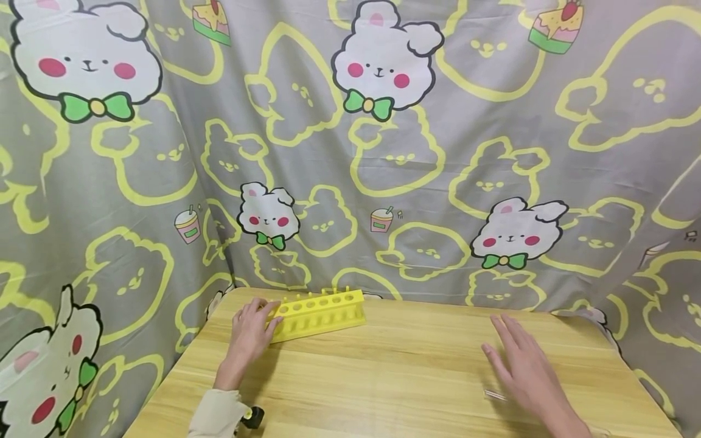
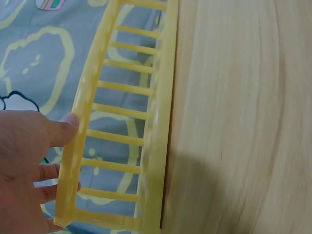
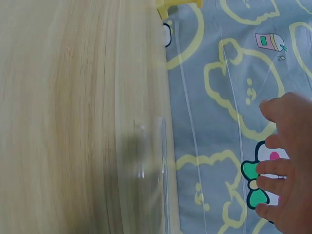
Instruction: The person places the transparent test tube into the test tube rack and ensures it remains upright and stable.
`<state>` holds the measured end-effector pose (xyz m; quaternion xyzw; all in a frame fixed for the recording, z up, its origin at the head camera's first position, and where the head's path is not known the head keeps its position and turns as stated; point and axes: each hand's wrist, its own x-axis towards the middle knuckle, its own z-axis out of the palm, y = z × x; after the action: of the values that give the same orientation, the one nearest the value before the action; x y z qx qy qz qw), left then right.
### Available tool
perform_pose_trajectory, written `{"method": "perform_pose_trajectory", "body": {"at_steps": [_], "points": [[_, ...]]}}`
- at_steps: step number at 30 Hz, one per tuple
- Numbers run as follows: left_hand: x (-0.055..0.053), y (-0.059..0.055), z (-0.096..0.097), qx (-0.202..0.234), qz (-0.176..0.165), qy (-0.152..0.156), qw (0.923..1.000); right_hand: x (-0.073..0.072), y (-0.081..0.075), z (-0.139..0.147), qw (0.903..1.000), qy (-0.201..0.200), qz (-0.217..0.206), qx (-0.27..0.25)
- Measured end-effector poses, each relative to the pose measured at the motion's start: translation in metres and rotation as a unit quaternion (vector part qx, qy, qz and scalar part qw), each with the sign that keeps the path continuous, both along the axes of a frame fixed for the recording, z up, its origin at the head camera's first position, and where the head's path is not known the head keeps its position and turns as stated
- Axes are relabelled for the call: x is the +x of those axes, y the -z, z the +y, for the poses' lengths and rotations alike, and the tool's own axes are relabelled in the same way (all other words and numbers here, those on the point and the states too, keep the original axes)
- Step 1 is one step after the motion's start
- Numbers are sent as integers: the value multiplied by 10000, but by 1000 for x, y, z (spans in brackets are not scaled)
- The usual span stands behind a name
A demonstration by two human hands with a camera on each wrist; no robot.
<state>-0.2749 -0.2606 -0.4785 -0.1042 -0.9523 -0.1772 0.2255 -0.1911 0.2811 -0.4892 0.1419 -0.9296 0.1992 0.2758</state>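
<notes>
Yellow rack (image 1: 320, 317) gripped by left hand (image 1: 253, 328) near table edge (image 1: 438, 308); right hand (image 1: 521, 362) outstretched, apart.

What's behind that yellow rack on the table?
Behind the yellow rack, a strip of tabletop and the gray patterned curtain show; the left wrist view shows curtain between the rack's bars. What the rack and the gripping left hand cover can't be seen.

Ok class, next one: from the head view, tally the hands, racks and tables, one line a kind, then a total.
Hands: 2 (left hand, right hand)
Racks: 1 (yellow rack)
Tables: 1 (wooden table)
Total: 4
Not counted: the clear glassware by the right hand, whose number cannot be told.
</notes>
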Motion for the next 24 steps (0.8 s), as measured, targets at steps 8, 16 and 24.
{"method": "perform_pose_trajectory", "body": {"at_steps": [8, 16, 24], "points": [[1, 3, 1, 373, -18, -10, 9993, -4, 3, -18, 9998, -151, 127, -76], [2, 5, 2, 481, 1, 14, 9988, -13, 5, -36, 9992, -257, 158, -250], [-1, 2, 2, 604, -21, 68, 9982, -22, 3, -52, 9983, -408, 209, -354]]}}
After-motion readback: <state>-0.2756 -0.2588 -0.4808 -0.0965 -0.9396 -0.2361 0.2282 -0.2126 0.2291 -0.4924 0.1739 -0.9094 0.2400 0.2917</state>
